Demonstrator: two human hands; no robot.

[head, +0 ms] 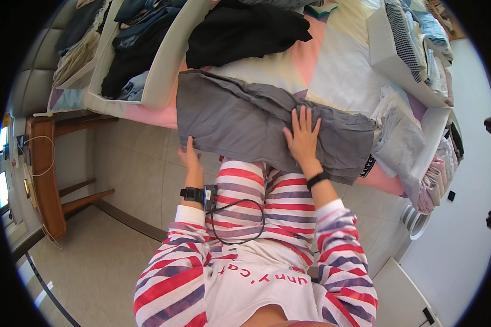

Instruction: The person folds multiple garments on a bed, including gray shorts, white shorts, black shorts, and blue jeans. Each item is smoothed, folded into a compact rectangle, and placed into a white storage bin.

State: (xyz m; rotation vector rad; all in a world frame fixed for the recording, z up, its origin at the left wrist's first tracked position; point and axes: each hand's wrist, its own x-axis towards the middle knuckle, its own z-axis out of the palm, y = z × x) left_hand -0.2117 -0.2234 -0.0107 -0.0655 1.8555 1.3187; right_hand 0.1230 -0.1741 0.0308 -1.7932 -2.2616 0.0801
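Grey trousers (pixel 237 118), folded lengthwise, lie across the bed's near edge and over my knees. My right hand (pixel 303 137) rests flat on them, right of their middle, with fingers spread. At their near left corner is my left hand (pixel 191 157); its thumb side is by the edge, and whether the fingers pinch the cloth cannot be made out. A black patch with writing (pixel 367 165) shows at the right end of the trousers. Beyond them lies a crumpled black garment (pixel 245 34) on the patchwork bedspread (pixel 343 53).
A white bin (pixel 163 53) of dark clothes and jeans stands on the bed at left. On the right are a bin of folded clothes (pixel 397 69), a pale grey garment (pixel 401 135) and another white bin (pixel 429 143). A brown stool (pixel 47 175) stands lower left.
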